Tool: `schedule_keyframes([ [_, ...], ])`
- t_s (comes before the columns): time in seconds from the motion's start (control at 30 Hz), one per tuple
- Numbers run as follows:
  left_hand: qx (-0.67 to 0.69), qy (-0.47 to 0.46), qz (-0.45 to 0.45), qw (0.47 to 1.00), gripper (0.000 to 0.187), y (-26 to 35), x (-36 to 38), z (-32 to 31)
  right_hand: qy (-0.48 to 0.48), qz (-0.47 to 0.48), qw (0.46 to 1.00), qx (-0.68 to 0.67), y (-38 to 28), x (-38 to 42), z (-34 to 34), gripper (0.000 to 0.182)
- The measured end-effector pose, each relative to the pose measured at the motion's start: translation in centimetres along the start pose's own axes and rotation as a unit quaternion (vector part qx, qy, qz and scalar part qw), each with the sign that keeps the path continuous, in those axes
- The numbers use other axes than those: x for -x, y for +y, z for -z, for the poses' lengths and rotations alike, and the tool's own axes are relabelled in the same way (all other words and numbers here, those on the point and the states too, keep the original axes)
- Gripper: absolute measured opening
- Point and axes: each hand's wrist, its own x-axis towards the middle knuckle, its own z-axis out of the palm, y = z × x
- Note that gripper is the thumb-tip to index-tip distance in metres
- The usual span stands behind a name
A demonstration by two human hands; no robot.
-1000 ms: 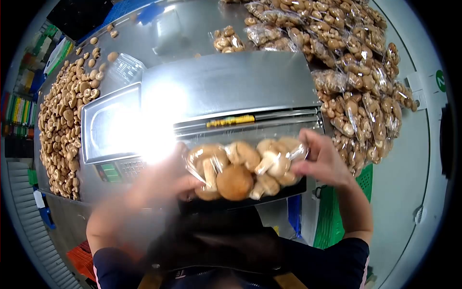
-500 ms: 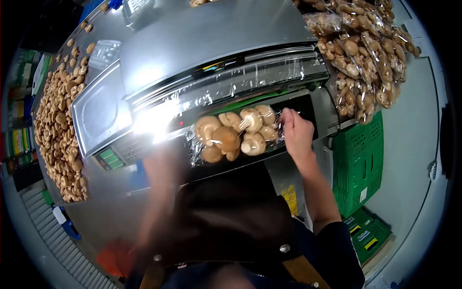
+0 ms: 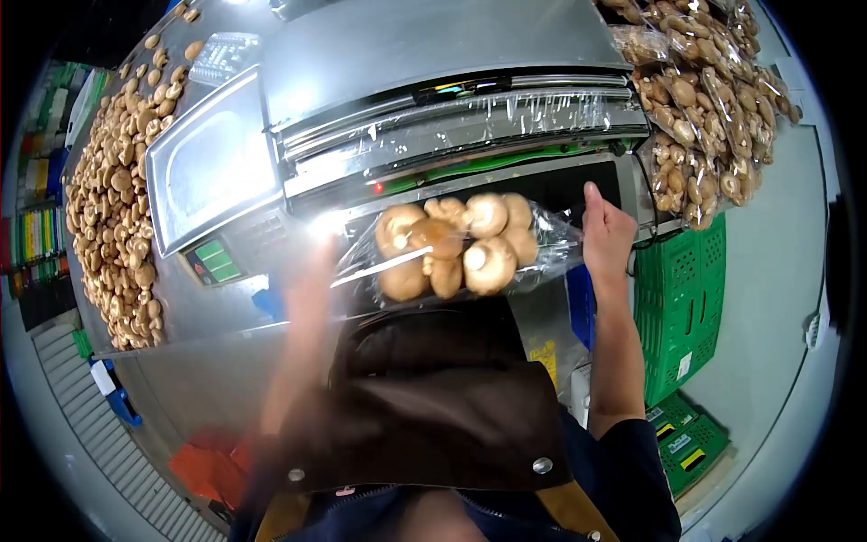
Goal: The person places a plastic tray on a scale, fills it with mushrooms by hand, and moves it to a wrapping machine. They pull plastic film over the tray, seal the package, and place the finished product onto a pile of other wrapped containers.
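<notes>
A clear film pack of brown mushrooms is in front of me, over the black front strip of the wrapping machine. Its film spreads out in loose ends on both sides. My right hand is closed on the right end of the film, thumb pointing up. At the left end, my left hand is smeared by motion; the film runs taut to its fingers, which appear closed on it. A dark apron flap hangs just below the pack.
Loose mushrooms are heaped on the left, beside a metal weighing plate and a clear plastic tray. Wrapped mushroom packs are piled at the upper right. Green crates stand below them.
The mushroom pack has come up off the machine's front strip, and its film is now drawn out at both ends. My left hand has moved up to the film; my right hand has shifted right.
</notes>
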Motion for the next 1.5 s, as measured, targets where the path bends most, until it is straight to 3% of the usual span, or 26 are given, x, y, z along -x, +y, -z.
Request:
schedule_keyframes([
  [0.03,0.004,-0.005,0.010,1.000,0.043,-0.6,0.7,2.0,-0.015,-0.006,1.000,-0.021,-0.6,1.0,0.2,0.049],
  [0.17,0.026,-0.024,0.254,0.966,0.038,-2.8,4.9,8.7,-0.128,-0.058,0.990,0.029,1.2,5.2,1.1,0.047],
  [0.27,-0.100,-0.103,0.136,0.980,0.032,-7.6,6.6,8.3,-0.171,-0.136,0.976,-0.020,4.7,9.1,-0.6,0.045],
  [0.3,-0.169,-0.111,0.097,0.975,0.030,-8.9,6.9,7.8,-0.178,-0.056,0.982,0.025,6.8,10.0,-2.0,0.041],
  [0.37,-0.328,-0.144,0.081,0.930,0.032,-9.4,6.9,4.7,-0.239,-0.037,0.967,0.077,8.1,11.8,-5.8,0.032],
  [0.47,-0.420,-0.235,0.053,0.875,0.031,-7.3,5.9,1.8,-0.302,-0.153,0.938,-0.067,8.2,15.7,-11.2,0.027],
  [0.5,-0.402,-0.237,0.091,0.880,0.027,-9.7,5.8,1.3,-0.347,-0.185,0.909,-0.137,6.5,16.7,-12.4,0.027],
  [0.53,-0.241,-0.220,0.143,0.934,0.021,-11.6,6.8,1.7,-0.395,-0.211,0.869,-0.209,4.9,17.2,-12.8,0.026],
  [0.57,-0.182,-0.092,0.066,0.977,0.017,-9.4,8.4,0.4,-0.442,-0.219,0.820,-0.291,2.1,17.3,-12.4,0.026],
  [0.63,0.002,-0.102,-0.008,0.995,0.009,-7.1,9.3,0.0,-0.515,-0.187,0.733,-0.403,-3.5,16.3,-11.7,0.026],
  [0.67,-0.046,-0.161,-0.123,0.978,0.009,-5.9,8.5,1.8,-0.539,-0.147,0.706,-0.435,-6.2,16.0,-11.2,0.026],
  [0.73,-0.100,-0.245,-0.365,0.893,0.019,-1.4,6.3,5.4,-0.565,-0.021,0.691,-0.449,-10.8,15.4,-10.7,0.026],
  [0.77,-0.093,-0.269,-0.399,0.872,0.018,-0.6,5.6,6.6,-0.567,0.073,0.707,-0.417,-12.4,15.5,-10.7,0.023],
  [0.8,-0.077,-0.285,-0.395,0.870,0.017,-0.5,5.2,7.6,-0.560,0.167,0.717,-0.381,-13.5,15.9,-11.1,0.022],
  [0.87,-0.026,-0.308,-0.368,0.877,0.015,0.1,4.3,8.8,-0.589,0.243,0.696,-0.332,-14.0,16.3,-11.5,0.023],
  [0.9,0.003,-0.321,-0.356,0.877,0.015,0.5,4.2,8.8,-0.635,0.185,0.702,-0.264,-14.7,16.3,-10.7,0.023],
  [1.0,0.095,-0.393,-0.339,0.849,0.016,2.6,4.0,7.6,-0.782,0.075,0.604,-0.131,-14.9,15.3,-9.9,0.021],
  [1.1,0.186,-0.494,-0.320,0.787,0.020,4.4,4.4,5.1,-0.784,0.111,0.551,-0.263,-11.3,16.8,-10.6,0.018],
  [1.17,0.240,-0.546,-0.288,0.749,0.023,4.9,5.4,3.3,-0.708,0.139,0.592,-0.359,-8.9,16.7,-11.3,0.016],
  [1.2,0.306,-0.519,-0.271,0.751,0.016,4.9,6.2,2.4,-0.647,0.140,0.654,-0.367,-8.1,15.8,-10.8,0.015],
  [1.27,0.302,-0.580,-0.192,0.732,0.015,5.1,6.8,1.0,-0.515,-0.014,0.801,-0.306,-8.1,13.4,-8.3,0.021],
  [1.33,0.286,-0.617,-0.105,0.726,0.014,4.9,7.5,0.0,-0.505,-0.054,0.808,-0.297,-10.0,10.0,-2.7,0.022],
  [1.37,0.278,-0.625,-0.065,0.726,0.014,4.9,7.7,-0.3,-0.506,-0.007,0.797,-0.329,-10.8,9.6,-0.4,0.025],
  [1.47,0.255,-0.611,0.029,0.749,0.013,4.7,7.6,-1.2,-0.530,0.211,0.799,-0.189,-10.9,10.5,0.7,0.046],
  [1.5,0.250,-0.596,0.056,0.761,0.013,4.7,7.1,-1.6,-0.548,0.122,0.801,-0.206,-10.0,10.3,0.1,0.050],
])
